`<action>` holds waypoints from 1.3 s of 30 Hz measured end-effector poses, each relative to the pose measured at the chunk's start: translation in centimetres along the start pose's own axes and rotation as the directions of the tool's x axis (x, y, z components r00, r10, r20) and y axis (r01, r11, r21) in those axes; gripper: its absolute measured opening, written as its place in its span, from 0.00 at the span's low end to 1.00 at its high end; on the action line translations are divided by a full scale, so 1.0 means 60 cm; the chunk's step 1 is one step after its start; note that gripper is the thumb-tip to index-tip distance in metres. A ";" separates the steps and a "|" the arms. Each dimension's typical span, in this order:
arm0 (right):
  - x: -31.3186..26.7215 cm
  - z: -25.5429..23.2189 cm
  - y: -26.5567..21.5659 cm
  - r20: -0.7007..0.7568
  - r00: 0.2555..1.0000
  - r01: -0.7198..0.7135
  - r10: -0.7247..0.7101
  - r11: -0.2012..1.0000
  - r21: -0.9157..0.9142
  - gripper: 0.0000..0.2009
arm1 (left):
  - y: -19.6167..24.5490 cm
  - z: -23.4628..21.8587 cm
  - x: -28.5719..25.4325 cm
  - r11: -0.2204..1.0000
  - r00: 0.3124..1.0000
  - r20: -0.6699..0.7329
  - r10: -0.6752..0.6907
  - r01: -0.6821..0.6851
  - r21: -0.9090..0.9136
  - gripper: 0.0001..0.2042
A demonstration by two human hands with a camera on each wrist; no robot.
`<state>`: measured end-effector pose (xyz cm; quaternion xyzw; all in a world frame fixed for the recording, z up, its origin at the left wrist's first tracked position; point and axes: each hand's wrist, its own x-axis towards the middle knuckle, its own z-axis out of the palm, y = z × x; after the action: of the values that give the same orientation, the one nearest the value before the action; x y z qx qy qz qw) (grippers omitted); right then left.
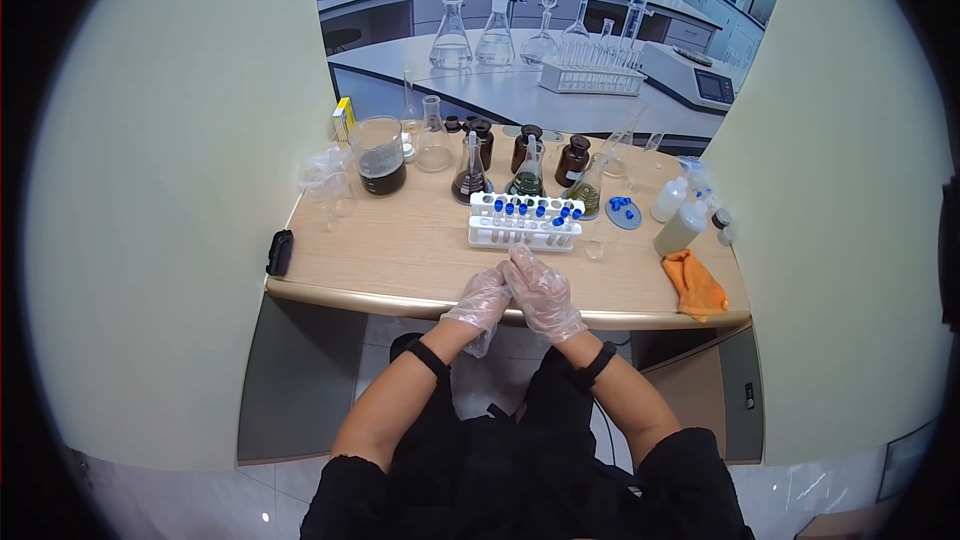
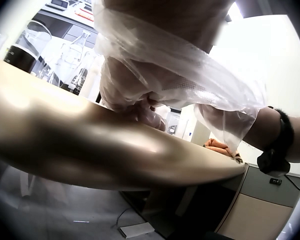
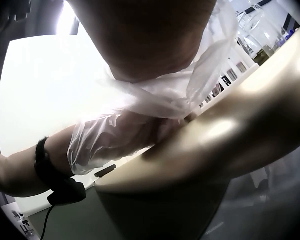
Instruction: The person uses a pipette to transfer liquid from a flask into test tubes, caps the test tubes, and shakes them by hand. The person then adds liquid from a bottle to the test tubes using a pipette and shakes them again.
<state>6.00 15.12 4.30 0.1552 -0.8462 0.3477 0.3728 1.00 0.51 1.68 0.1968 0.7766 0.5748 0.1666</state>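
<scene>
My two hands, in thin clear plastic gloves, meet at the front edge of the table (image 1: 400,260). The left hand (image 1: 482,298) lies against the right hand (image 1: 543,290), whose fingers point forward and overlap the left fingertips. No object shows in either hand; where they meet, some fingers are hidden. In both wrist views loose glove plastic covers much of the fingers. Just ahead of the hands stands a white test tube rack (image 1: 483,235), holding several tubes with blue caps (image 1: 510,208).
Behind the rack stand flasks of dark liquid (image 1: 468,183) and brown bottles (image 1: 573,162). A beaker of dark liquid (image 1: 381,175) is back left. On the right are a dish of blue caps (image 1: 624,212), plastic bottles (image 1: 680,228) and an orange cloth (image 1: 695,283).
</scene>
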 end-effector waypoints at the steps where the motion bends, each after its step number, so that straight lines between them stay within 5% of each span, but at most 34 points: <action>1: 0.008 -0.009 -0.008 0.077 0.997 -0.013 0.018 0.998 -0.063 0.17 | -0.012 0.003 0.006 1.000 1.000 0.001 -0.001 0.001 0.000 0.10; 4: 0.018 -0.017 -0.007 0.135 0.991 0.015 0.002 0.993 -0.120 0.17 | -0.043 0.010 0.019 0.989 1.000 0.021 -0.018 0.020 -0.144 0.09; 6: 0.024 -0.020 -0.003 0.120 0.992 0.053 -0.040 0.992 -0.111 0.17 | -0.029 0.004 0.015 0.998 0.999 -0.007 0.046 -0.046 0.030 0.09; 9: 0.030 -0.027 -0.002 0.135 0.990 0.046 -0.041 0.999 -0.028 0.16 | -0.055 0.015 0.023 0.989 0.986 -0.071 0.148 -0.147 0.022 0.11; 13: 0.030 -0.025 -0.008 0.137 0.991 0.011 0.005 0.993 -0.119 0.16 | -0.033 0.006 0.021 0.997 1.000 0.006 -0.007 0.006 0.071 0.10; 16: 0.035 -0.030 -0.032 0.163 0.986 -0.014 0.047 0.979 -0.202 0.15 | -0.060 0.014 0.029 0.998 0.999 0.032 0.002 0.000 -0.071 0.09; 18: 0.038 -0.030 -0.032 0.183 0.981 -0.014 0.059 0.971 -0.239 0.15 | -0.070 0.022 0.031 0.975 0.991 -0.043 0.123 -0.129 -0.181 0.09; 21: 0.043 -0.034 -0.012 0.195 0.976 0.130 -0.092 0.973 -0.190 0.15 | -0.063 0.013 0.027 0.968 0.997 0.028 0.074 -0.065 -0.244 0.15; 25: 0.049 -0.037 -0.001 0.265 0.959 0.176 -0.103 0.947 -0.269 0.11 | -0.066 0.013 0.033 0.987 0.999 0.050 -0.004 0.012 -0.158 0.18; 27: 0.045 -0.029 0.003 0.253 0.960 0.195 -0.123 0.940 -0.281 0.10 | -0.098 0.024 0.049 0.987 0.990 -0.032 0.141 -0.143 -0.067 0.11; 30: 0.035 -0.009 -0.005 0.109 0.994 0.061 -0.031 0.956 -0.287 0.10 | -0.022 0.011 0.012 0.983 0.981 -0.073 0.182 -0.179 0.043 0.12; 33: 0.044 -0.017 -0.029 0.098 0.984 -0.113 0.148 0.947 -0.300 0.09 | -0.065 0.022 0.031 0.972 0.965 -0.112 0.237 -0.233 0.042 0.12; 39: 0.063 -0.032 0.011 0.211 0.977 0.006 -0.021 0.998 0.069 0.10 | -0.051 0.019 0.023 0.949 0.992 -0.029 0.126 -0.129 -0.288 0.11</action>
<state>4.10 16.97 7.72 0.2096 -0.8678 0.3551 0.2773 0.00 1.36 -1.63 0.2171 0.6706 0.6928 0.1522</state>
